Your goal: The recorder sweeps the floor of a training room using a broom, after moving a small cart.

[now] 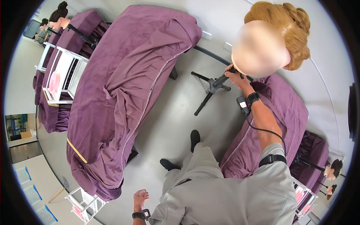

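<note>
Head view: right hand (237, 76) wrapped round the upper post of a black tripod (214, 86), just under a mannequin head (275, 41) with reddish-blond pinned hair.
Left hand: low at the person's side (141, 197), fingers loosely curled; whether the palm is empty, I cannot tell.
Tripod place: in the aisle between two beds, near the right bed's upper end; whether every foot bears on the floor is unclear.
Tipping risk: the mannequin head looks top-heavy and could swing over if the single grip slipped or the post's joint were loose.
Snag risk: the wrist cable (270, 130) could catch on the post; a splayed leg could hook a drape.
Bed surfaces: purple covers, rumpled along the left bed's (101, 75) right edge; a yellow strip (77, 150) crosses its lower left corner. The right bed (287, 101) is also draped.
Room: grey floor (157, 129), white trolley (80, 77) by the left bed's left edge.
</note>
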